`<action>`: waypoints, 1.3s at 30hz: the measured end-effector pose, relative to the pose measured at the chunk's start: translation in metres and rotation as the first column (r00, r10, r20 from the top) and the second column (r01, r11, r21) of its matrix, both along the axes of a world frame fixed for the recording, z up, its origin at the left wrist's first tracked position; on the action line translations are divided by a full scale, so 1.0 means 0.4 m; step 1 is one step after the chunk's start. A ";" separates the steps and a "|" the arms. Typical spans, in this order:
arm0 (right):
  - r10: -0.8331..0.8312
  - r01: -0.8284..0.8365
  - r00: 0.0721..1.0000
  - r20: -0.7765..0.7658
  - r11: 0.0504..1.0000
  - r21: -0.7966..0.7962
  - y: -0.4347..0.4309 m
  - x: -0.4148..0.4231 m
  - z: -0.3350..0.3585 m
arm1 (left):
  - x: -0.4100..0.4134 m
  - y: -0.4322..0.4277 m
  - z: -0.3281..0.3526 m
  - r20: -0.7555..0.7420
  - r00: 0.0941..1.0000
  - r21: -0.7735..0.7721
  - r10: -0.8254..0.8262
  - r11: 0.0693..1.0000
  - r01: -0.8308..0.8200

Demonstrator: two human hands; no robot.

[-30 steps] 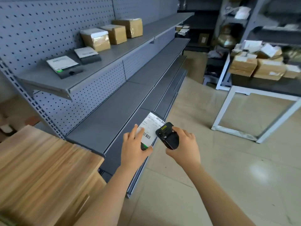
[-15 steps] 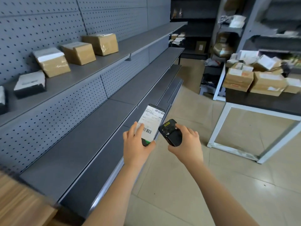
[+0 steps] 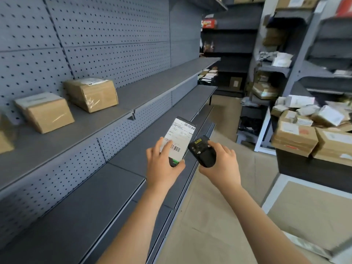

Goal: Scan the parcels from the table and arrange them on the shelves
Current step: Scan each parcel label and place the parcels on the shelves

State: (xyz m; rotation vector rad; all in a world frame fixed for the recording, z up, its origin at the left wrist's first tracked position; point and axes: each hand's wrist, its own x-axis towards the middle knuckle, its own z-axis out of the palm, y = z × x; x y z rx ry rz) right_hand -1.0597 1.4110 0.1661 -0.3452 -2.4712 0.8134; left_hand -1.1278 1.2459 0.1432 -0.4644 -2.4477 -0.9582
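The left hand (image 3: 164,166) grips the flat labelled parcel (image 3: 179,143) upright; just beside it, the right hand (image 3: 222,164) clasps the black scanner (image 3: 202,151) over the shelves (image 3: 122,164).

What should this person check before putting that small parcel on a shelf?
1. Firm hold: the left hand grips the flat parcel: ok.
2. Its label faces up, barcode uncovered: ok.
3. The right hand holds the scanner beside the parcel: ok.
4. Scan registered: cannot tell.
5. Bare room on the upper shelf, right of the cardboard boxes: ok.
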 end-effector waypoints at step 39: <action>0.806 -0.795 0.590 -0.052 0.591 0.138 -0.028 -1.374 0.280 | -0.969 0.055 0.278 0.136 0.515 -0.002 0.846 0.520 -0.854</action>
